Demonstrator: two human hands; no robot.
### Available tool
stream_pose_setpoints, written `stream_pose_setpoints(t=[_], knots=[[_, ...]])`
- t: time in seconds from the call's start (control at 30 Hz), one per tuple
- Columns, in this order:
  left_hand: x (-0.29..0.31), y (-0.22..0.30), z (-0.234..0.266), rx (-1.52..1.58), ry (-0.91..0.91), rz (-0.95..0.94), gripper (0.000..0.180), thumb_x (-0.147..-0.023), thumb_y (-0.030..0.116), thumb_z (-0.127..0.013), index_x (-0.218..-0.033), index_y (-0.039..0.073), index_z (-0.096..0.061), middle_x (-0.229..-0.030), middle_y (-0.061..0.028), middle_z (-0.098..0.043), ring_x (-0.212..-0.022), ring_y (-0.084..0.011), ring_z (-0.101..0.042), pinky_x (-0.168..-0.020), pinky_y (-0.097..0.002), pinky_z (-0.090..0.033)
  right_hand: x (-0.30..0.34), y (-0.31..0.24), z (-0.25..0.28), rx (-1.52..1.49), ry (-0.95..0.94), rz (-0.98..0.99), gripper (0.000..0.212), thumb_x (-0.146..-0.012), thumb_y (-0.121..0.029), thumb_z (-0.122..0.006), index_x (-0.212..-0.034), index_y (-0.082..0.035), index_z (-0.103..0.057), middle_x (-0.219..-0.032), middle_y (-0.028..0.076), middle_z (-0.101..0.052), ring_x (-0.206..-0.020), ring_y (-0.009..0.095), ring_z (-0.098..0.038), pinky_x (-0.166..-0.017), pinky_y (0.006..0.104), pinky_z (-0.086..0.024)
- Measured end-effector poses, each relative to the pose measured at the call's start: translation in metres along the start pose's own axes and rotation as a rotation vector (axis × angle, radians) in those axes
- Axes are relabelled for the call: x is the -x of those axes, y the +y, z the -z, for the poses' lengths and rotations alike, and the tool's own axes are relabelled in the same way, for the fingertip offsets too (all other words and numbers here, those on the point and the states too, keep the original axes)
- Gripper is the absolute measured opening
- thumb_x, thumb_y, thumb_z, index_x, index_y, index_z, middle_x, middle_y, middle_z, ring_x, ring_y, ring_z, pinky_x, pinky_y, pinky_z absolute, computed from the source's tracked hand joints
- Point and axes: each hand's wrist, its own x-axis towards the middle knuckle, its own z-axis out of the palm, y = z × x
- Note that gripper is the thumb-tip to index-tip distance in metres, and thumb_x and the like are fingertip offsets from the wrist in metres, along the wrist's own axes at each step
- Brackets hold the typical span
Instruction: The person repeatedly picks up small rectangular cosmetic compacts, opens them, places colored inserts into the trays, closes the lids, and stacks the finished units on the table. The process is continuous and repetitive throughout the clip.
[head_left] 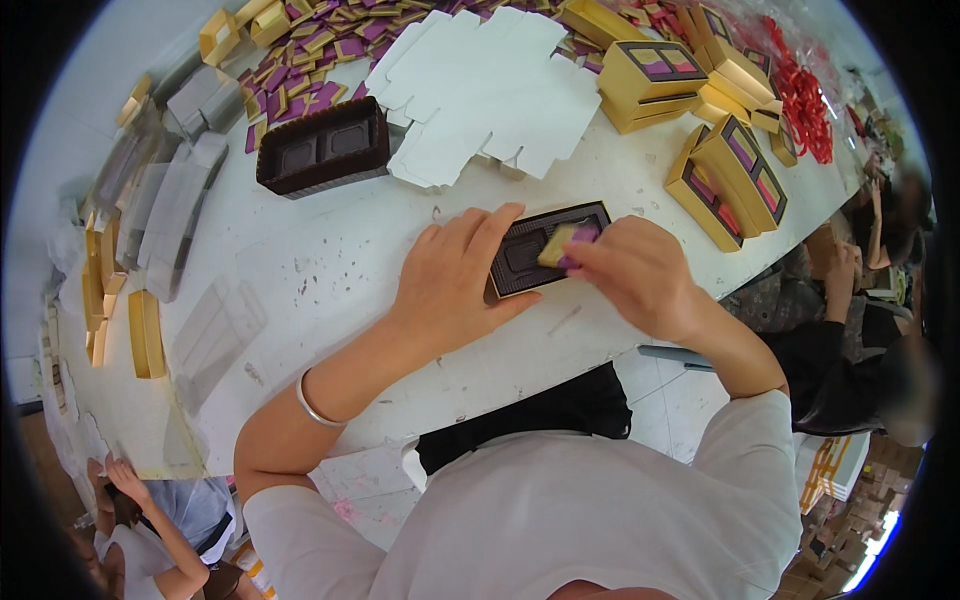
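In the middle of the table a small box with a dark two-compartment plastic tray [516, 260] lies slightly tilted to the right. My left hand [445, 275] grips its left end, fingers along the far side and thumb along the near side. Over the box's right half, my right hand [648, 280] pinches a small flat gold-and-purple wrapped piece [555, 246], partly blurred and partly covered by the fingers. Whether it touches the tray I cannot tell.
Stacked dark trays [325, 150] stand at far left of the box, beside flat white cardboard blanks [490, 90]. Purple-and-gold pieces [300, 70] pile up behind. Gold boxes [650, 95] and red ribbons [800, 100] lie at right, clear plastic sleeves [180, 210] at left. Other people sit nearby.
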Motion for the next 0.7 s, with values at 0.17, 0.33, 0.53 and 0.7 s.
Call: stream_pose_setpoints(t=[0.17, 0.33, 0.53, 0.7], knots=[[0.0, -0.001, -0.003, 0.025, 0.018, -0.004, 0.079, -0.059, 0.032, -0.081, -0.126, 0.011, -0.044, -0.097, -0.0091, -0.055, -0.078, -0.0283, -0.054, -0.069, -0.0382, -0.042, -0.008, -0.003, -0.029, 0.15, 0.014, 0.144, 0.025, -0.062, -0.009, -0.071, -0.085, 0.0, -0.065, -0.083, 0.008, -0.054, -0.067, 0.022, -0.05, -0.055, 0.0302, -0.04], [0.0, 0.0, 0.001, 0.033, -0.013, -0.004, 0.077, -0.063, 0.032, -0.079, -0.127, 0.011, -0.043, -0.096, -0.0078, -0.054, -0.084, -0.0259, -0.054, -0.069, -0.038, -0.042, -0.016, 0.005, -0.025, -0.097, -0.179, -0.039, 0.021, -0.066, -0.005, -0.07, -0.086, -0.004, -0.067, -0.087, 0.006, -0.054, -0.076, 0.022, -0.05, -0.064, 0.0297, -0.04], [-0.001, -0.004, -0.003, 0.071, -0.003, -0.026, 0.078, -0.062, 0.033, -0.08, -0.127, 0.011, -0.041, -0.096, -0.0088, -0.053, -0.084, -0.0282, -0.054, -0.071, -0.0397, -0.042, -0.026, 0.018, -0.019, -0.343, -0.35, -0.318, 0.013, -0.074, -0.004, -0.068, -0.081, -0.014, -0.064, -0.082, -0.001, -0.054, -0.082, 0.019, -0.049, -0.077, 0.034, -0.032], [-0.005, -0.004, -0.001, 0.071, -0.09, 0.04, 0.078, -0.061, 0.031, -0.081, -0.124, 0.007, -0.042, -0.102, -0.0129, -0.055, -0.089, -0.0341, -0.055, -0.072, -0.0426, -0.045, -0.034, 0.014, -0.02, -0.256, -0.371, -0.296, 0.011, -0.075, -0.007, -0.068, -0.077, -0.014, -0.06, -0.08, -0.002, -0.054, -0.082, 0.017, -0.05, -0.076, 0.0351, -0.031]])
